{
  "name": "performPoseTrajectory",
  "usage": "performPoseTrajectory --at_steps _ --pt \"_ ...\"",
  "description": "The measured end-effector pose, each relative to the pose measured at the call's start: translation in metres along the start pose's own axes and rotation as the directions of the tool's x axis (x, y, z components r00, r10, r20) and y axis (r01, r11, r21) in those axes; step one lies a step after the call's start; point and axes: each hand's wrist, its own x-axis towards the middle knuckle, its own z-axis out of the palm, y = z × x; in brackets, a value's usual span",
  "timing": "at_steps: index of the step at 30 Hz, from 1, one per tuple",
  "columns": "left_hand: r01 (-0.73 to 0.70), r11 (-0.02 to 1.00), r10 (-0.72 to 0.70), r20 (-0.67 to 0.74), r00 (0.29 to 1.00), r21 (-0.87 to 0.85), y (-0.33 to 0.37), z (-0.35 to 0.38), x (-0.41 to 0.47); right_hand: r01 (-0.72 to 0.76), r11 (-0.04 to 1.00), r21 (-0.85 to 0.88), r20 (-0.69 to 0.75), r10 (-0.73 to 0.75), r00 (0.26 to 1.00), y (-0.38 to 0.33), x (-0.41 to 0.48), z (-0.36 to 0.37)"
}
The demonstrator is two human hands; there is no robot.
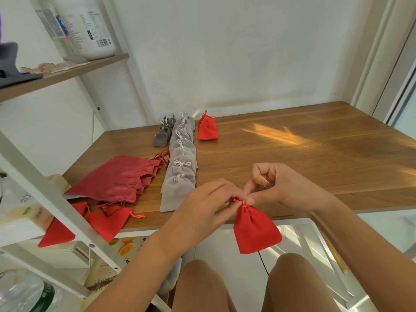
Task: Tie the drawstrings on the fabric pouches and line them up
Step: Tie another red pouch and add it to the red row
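Head view, nearest first: a person's bare knees sit at the bottom edge, and just above them a small bright red fabric pouch (256, 230) hangs in the air in front of the near edge of the brown wooden table (292, 154). Its gathered neck is at the top, held between both hands. The left hand (211, 199) has its fingers curled in, pinching the neck from the left. The right hand (274, 188) pinches the red drawstring (238, 201) between thumb and forefinger, its other fingers folded into the palm. The pouch hangs below the fingertips with its long axis slightly tilted, neck up and to the left, flat bottom down and to the right toward the knees.

At the table's near left corner lie loose red pouches (108, 224), partly behind a slanting white shelf frame (67, 212). Just beyond them is a stack of larger dark red pouches (117, 179). Beside these, a row of light grey fabric pouches (180, 176), overlapping and tied, runs away from the person. At its far end sit small dark grey pouches (161, 137) on the left and tied red pouches (207, 130) on the right. Sunlight streaks the tabletop. A plain white wall (247, 52) stands behind, and a white plastic jar (90, 25) is on a wooden shelf at upper left.
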Motion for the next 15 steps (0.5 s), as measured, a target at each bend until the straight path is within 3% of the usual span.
performPoseTrajectory --at_steps 8,15 --pt "0.043 0.988 -0.052 -0.057 0.997 -0.151 -0.005 -0.001 -0.001 -0.009 0.996 -0.093 0.083 0.017 0.996 -0.005 0.007 -0.001" --pt "0.020 0.991 -0.034 -0.109 0.993 -0.133 -0.002 -0.004 0.005 -0.016 0.995 0.098 0.062 0.010 0.998 0.003 0.011 -0.005"
